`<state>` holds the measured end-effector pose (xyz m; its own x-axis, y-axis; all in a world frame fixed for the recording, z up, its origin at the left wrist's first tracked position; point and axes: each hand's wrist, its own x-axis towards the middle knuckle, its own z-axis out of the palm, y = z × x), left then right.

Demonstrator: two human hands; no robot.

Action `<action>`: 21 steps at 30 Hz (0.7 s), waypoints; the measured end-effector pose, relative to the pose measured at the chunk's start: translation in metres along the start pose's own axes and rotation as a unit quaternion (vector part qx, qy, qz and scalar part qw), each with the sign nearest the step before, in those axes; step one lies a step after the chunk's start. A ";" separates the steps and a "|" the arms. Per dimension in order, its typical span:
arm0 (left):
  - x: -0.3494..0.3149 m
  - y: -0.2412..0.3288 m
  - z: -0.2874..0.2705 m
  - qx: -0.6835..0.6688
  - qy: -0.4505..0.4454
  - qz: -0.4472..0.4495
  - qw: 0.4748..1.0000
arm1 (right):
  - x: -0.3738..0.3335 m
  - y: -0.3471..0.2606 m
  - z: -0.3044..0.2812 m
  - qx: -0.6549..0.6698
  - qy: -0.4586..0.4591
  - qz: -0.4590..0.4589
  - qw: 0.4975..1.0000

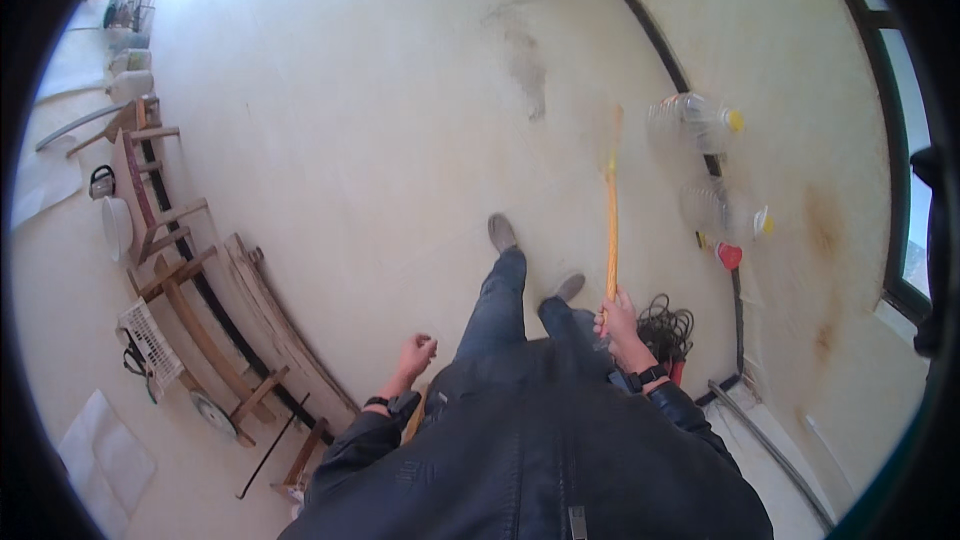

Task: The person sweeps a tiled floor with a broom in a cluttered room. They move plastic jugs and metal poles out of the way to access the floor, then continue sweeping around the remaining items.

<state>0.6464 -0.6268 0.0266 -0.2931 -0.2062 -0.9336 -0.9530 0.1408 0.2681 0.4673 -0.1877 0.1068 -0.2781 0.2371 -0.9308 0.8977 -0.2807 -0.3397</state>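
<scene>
My right hand (pixel 619 320) is wrapped round the near end of a long orange-yellow stick (pixel 612 240), which points forward over the pale floor. The stick's far end is light tan and blurred, so I cannot tell what kind of head it has. To the left of my legs hangs my left hand (pixel 418 352), its fingers curled in, with nothing seen in them. A strip of orange-yellow wood (pixel 414 419) shows beside my left forearm, mostly hidden by my jacket. My feet are apart, the left shoe (pixel 502 233) ahead of the right shoe (pixel 570 286).
Along the right wall lie two clear plastic bottles (pixel 692 120) and a red-capped container (pixel 729 256). A coil of dark cable (pixel 668 328) is beside my right hand. At left stand wooden benches (pixel 150 200), long timbers (pixel 280 315) and a small wheel (pixel 213 413).
</scene>
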 end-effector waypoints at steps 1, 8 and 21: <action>0.000 -0.003 -0.001 0.015 0.002 0.002 1.000 | -0.001 0.018 0.001 0.051 0.013 0.020 0.998; -0.024 -0.017 -0.006 -0.010 -0.004 -0.064 0.998 | 0.081 0.051 0.051 0.189 -0.122 0.195 0.955; -0.041 -0.029 0.000 -0.059 0.047 -0.013 0.997 | 0.057 -0.052 0.186 0.153 -0.274 0.177 0.933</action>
<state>0.6859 -0.6225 0.0569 -0.2678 -0.2981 -0.9162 -0.9614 0.0201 0.2745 0.3414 -0.3324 0.0459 -0.1906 -0.4082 -0.8928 0.8505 -0.5229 0.0576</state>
